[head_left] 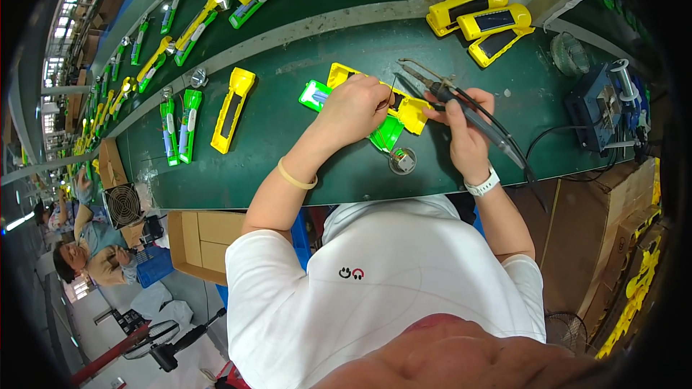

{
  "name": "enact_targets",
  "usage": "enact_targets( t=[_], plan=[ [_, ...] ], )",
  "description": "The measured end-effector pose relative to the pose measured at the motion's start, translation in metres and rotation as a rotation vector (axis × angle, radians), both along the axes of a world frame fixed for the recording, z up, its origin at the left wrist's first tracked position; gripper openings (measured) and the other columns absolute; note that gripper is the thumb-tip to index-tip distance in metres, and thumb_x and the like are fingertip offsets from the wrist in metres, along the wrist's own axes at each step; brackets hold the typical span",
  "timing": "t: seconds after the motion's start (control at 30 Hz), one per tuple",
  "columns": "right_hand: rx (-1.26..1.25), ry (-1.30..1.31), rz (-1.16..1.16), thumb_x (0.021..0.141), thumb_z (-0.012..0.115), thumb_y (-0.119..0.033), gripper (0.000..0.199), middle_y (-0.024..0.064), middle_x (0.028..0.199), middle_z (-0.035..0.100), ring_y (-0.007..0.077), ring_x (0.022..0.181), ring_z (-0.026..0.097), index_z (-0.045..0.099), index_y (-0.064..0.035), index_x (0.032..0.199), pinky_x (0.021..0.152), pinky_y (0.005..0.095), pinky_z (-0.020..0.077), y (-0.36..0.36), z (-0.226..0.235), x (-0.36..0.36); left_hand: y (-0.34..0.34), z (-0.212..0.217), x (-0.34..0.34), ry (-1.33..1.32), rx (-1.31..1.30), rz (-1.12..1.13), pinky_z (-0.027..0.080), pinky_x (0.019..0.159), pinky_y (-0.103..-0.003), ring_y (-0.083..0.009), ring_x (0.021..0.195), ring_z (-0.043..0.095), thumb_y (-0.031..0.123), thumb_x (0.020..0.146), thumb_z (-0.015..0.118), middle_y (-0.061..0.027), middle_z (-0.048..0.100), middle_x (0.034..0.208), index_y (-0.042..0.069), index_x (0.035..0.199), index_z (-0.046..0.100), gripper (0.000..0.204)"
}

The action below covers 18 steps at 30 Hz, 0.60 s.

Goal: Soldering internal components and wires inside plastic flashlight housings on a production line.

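Note:
My left hand (355,106) is closed in a pinch over a yellow casing half (414,115) and a green casing half (389,134). A thin dark wire (392,85) shows at its fingertips. With my right hand (470,133) I hold a soldering iron (493,132), its shaft slanting up and left above the yellow half. The fingers also reach the yellow half's right end, though contact is unclear. A round lamp head (402,161) lies at the green half's lower end. My left hand hides the middle of both casings.
Yellow casings with dark panels (494,21) are piled at the back right. A blue soldering station (592,109) and a wire-mesh cup (569,54) stand right. Another yellow casing (233,110) and green casings (189,126) lie left. Beyond a grey rail (303,34) are several more assemblies.

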State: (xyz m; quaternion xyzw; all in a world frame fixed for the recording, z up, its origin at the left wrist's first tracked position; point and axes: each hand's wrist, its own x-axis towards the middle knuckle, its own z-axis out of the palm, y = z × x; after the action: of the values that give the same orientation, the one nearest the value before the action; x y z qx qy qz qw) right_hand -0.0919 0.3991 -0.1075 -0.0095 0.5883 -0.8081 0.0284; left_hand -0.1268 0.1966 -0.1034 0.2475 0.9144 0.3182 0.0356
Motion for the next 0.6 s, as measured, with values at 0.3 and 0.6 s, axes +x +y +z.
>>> enact_targets(
  t=[0.3, 0.6],
  plan=[
    [-0.03, -0.028, -0.032, 0.092, 0.048, -0.007, 0.02, 0.0108, 0.095, 0.052, 0.0235, 0.088, 0.064, 0.032, -0.0047, 0.104, 0.071, 0.0323, 0.0562, 0.013, -0.011, 0.008, 0.016, -0.002, 0.024, -0.018, 0.039, -0.02, 0.047, 0.07, -0.038, -0.0282, 0.076, 0.057, 0.006, 0.071, 0.061, -0.0104, 0.059, 0.074, 0.004, 0.076, 0.063, 0.006],
    [-0.033, -0.038, -0.029, 0.092, 0.049, -0.009, 0.023, 0.013, 0.094, 0.054, 0.0214, 0.085, 0.064, 0.032, -0.0021, 0.105, 0.069, 0.0288, 0.0552, 0.015, -0.007, 0.003, 0.023, 0.013, 0.019, -0.013, -0.137, 0.016, 0.047, 0.065, -0.038, -0.0281, 0.072, 0.057, 0.008, 0.07, 0.063, -0.0106, 0.061, 0.075, 0.006, 0.077, 0.064, 0.007]
  ],
)
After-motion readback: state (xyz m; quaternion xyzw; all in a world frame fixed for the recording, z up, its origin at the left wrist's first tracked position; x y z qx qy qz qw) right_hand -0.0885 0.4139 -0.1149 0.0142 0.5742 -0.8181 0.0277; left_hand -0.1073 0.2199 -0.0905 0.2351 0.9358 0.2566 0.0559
